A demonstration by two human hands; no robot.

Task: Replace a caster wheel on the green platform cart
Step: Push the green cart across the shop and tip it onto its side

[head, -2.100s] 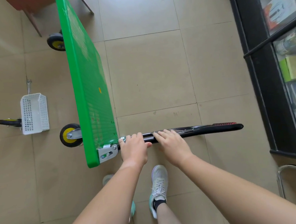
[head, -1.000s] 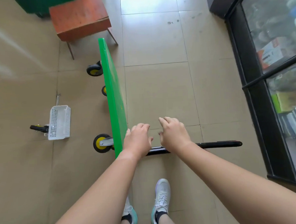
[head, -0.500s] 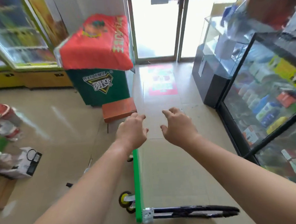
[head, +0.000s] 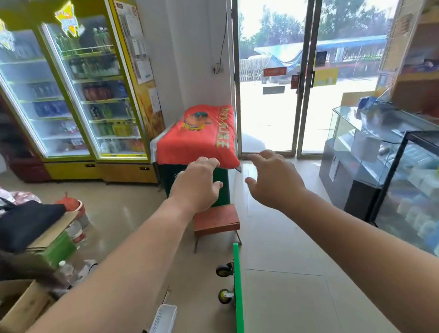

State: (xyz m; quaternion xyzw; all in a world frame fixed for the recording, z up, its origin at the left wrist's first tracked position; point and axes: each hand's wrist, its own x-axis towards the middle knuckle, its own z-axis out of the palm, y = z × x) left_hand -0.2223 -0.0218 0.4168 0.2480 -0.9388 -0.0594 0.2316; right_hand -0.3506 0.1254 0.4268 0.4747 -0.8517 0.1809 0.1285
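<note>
Green cart (head: 237, 292); hands (head: 196, 186) (head: 272, 181) outstretched, seemingly relaxed

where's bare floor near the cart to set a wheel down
Bare tile lies right of the green cart, up to the glass counter. Left of it is tighter: casters stick out, the white basket lies close, and cardboard boxes and bottles crowd the far left.

Beige floor tiles (head: 281, 242) gleam in the daylight coming through the glass doors (head: 270, 92) at upper centre. Two lit drinks fridges (head: 82, 97) fill the upper left beside a white wall (head: 189, 53). Glass display cases (head: 365, 148) line the right, and a small red stool (head: 216, 220) sits mid-frame.
</note>
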